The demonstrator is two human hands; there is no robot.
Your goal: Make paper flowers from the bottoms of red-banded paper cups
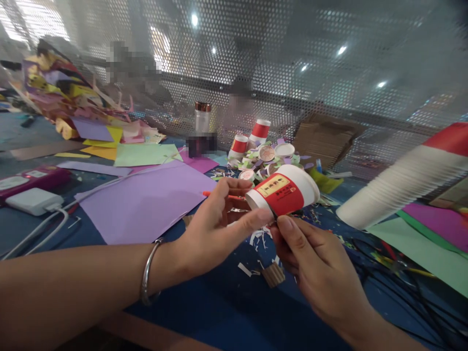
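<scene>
A red and white paper cup (287,191) is held tilted on its side above the table, its wide rim toward the right. My right hand (310,258) pinches the cup's lower side between thumb and fingers. Around the narrow end at the left is my left hand (223,226), its thumb against the cup and its fingers curved apart behind. An orange stick (210,194), perhaps a pen, shows beyond the left fingers. Cut paper scraps and a small cardboard piece (273,275) lie below the hands.
Purple paper (146,202) lies left. A stack of white cups (402,180) leans at the right above black cables (409,292). Behind stand more cups (260,130), a bottle (202,119) and folded cardboard (325,139). A white charger (34,201) sits far left.
</scene>
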